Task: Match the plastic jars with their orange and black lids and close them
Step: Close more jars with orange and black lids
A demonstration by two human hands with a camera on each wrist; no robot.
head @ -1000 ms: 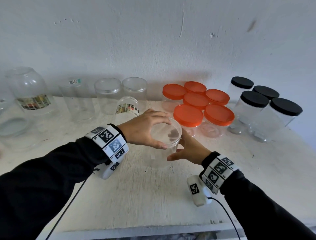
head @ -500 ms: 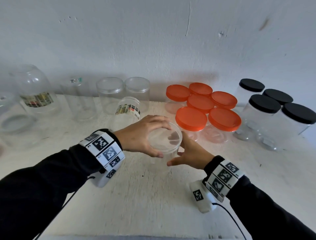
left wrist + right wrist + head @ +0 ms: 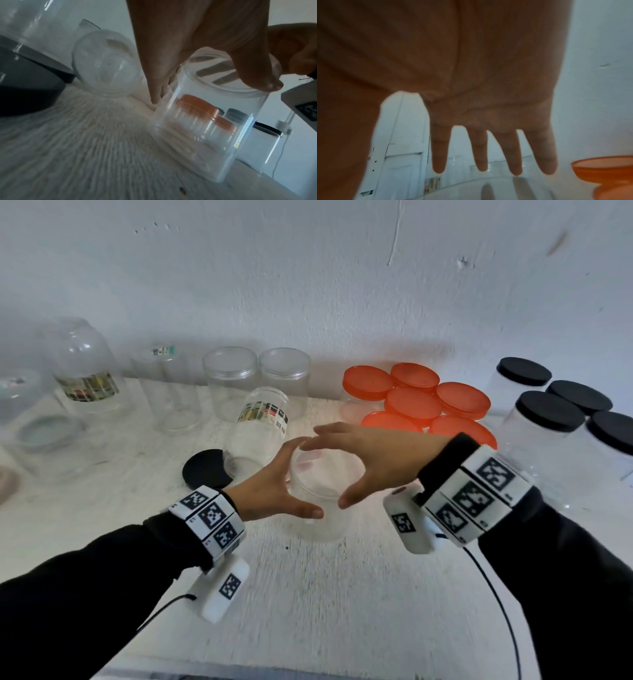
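The jar (image 3: pixel 320 494) stands upright on the table (image 3: pixel 342 594), near its front and middle, its mouth up and no lid on it. The left hand (image 3: pixel 274 487) cups its left side, thumb stretched along the near wall and fingers along the far rim; in the left wrist view a fingertip (image 3: pixel 267 83) rests on the rim, so the hand seems to steady the jar rather than clamp it. The right hand (image 3: pixel 373 460) hovers flat over the mouth, fingers (image 3: pixel 544 155) straight and spread, grasping nothing, thumb reaching toward the near wall. I judge this a bracing hold, with the jar kept still for a lid.

A loose black lid (image 3: pixel 207 469) lies flat just left of the hands, probably the one meant for this jar. Beside it a labelled jar (image 3: pixel 260 426) leans tilted. Behind, lidless jars (image 3: pixel 229 381) stand along the wall. To the right, orange lids (image 3: pixel 414 402) cover a cluster of jars, and beyond them stand jars with black lids (image 3: pixel 548 412), grouped by colour as finished work.
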